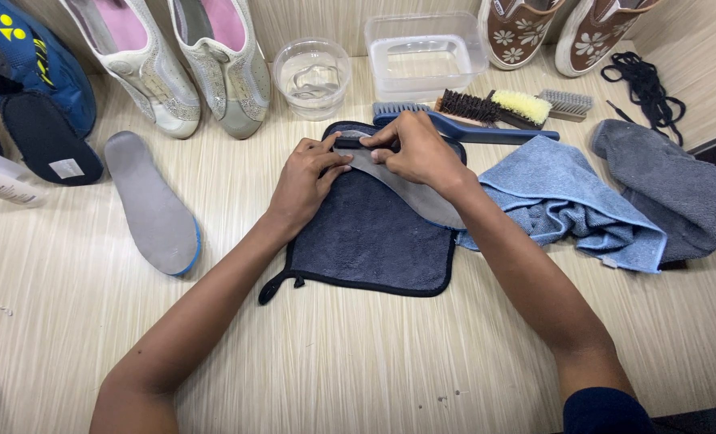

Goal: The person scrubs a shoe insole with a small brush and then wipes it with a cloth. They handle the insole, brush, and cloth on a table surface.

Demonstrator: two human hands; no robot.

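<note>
Two bare forearms, a dark navy sleeve point(607, 410) at the right upper arm only.

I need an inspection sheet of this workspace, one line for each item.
Surface: pale striped wooden table.
Job's things: grey insole lying on a dark navy cloth.
Clutter: second grey insole, blue towel, grey towel, brushes, clear water bowl, clear tub, shoes.
Grippers: left hand and right hand pinch the insole's end.
Cables: black shoelaces.
Surroundings: nothing seen.
</note>
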